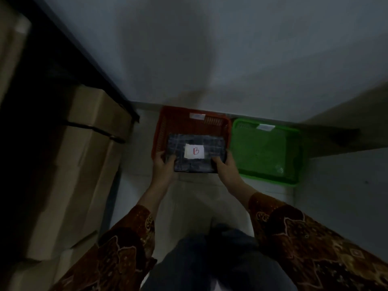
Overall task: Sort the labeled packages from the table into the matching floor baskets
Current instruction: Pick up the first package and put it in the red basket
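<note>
both hands, left hand (164,160) and right hand (223,164), grip the dark package (195,162) labelled b over the red basket's (161,127) near edge, green basket (270,152) apparently empty, so sorting looks barely begun.

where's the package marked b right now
In the head view the package marked B sits centre frame, held at its two short ends by the left hand and right hand, over the red basket, left of the green basket.

A white label (194,151) on the dark package (196,153) bears a red handwritten "B". The white tags on the red basket (161,127) and green basket (298,156) are too blurred to read.
</note>
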Available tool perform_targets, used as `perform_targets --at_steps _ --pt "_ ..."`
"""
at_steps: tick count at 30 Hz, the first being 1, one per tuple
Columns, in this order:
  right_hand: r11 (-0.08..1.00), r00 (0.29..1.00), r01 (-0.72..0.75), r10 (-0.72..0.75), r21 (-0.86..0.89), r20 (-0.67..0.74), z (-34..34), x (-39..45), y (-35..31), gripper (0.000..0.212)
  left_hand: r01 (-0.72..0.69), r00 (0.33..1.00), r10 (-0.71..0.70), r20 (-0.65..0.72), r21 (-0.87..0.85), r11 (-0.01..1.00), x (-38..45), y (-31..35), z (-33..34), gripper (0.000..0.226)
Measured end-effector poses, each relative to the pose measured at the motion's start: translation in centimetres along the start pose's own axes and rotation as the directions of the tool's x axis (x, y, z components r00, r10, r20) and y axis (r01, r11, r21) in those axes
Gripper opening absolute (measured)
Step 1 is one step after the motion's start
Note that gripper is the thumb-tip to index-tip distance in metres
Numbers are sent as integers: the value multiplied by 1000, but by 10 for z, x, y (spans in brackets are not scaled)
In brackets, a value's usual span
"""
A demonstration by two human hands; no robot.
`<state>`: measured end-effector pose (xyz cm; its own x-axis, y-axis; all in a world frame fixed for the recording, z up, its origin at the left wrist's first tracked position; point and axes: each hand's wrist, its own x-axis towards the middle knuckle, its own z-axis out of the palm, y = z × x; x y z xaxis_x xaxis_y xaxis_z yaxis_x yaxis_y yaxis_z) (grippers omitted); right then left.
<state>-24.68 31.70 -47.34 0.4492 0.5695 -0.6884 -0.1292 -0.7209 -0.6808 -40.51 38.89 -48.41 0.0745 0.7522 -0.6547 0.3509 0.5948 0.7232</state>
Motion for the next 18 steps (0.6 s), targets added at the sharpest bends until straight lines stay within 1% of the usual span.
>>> perform_targets --at_steps 2,4,7,9,11,13,18 --pt "994 999 46 -48 -95 -19 22 64 38 51 -44 998 45 -32 37 998 54 -30 13 40" --pt "987 996 64 -72 -146 -50 42 112 60 49 -100 992 106 -63 92 991 105 -56 25 35" --pt "987 996 46 -56 -153 -66 65 165 81 46 -134 988 147 -54 188 973 169 -93 36 43" --pt "983 996 34 -48 -178 -75 74 197 95 47 -149 988 153 -7 201 968 200 -111 43 50" --pt "986 996 28 -41 -162 -75 79 222 105 46 -177 984 169 52 206 962 221 -122 49 53" --pt "987 996 31 -43 -159 -72 81 241 112 50 -204 978 189 88 219 954 238 -128 54 54" --pt "988 998 25 -33 -151 -51 81 247 118 61 -252 968 237 86 270 929 253 -130 61 48"
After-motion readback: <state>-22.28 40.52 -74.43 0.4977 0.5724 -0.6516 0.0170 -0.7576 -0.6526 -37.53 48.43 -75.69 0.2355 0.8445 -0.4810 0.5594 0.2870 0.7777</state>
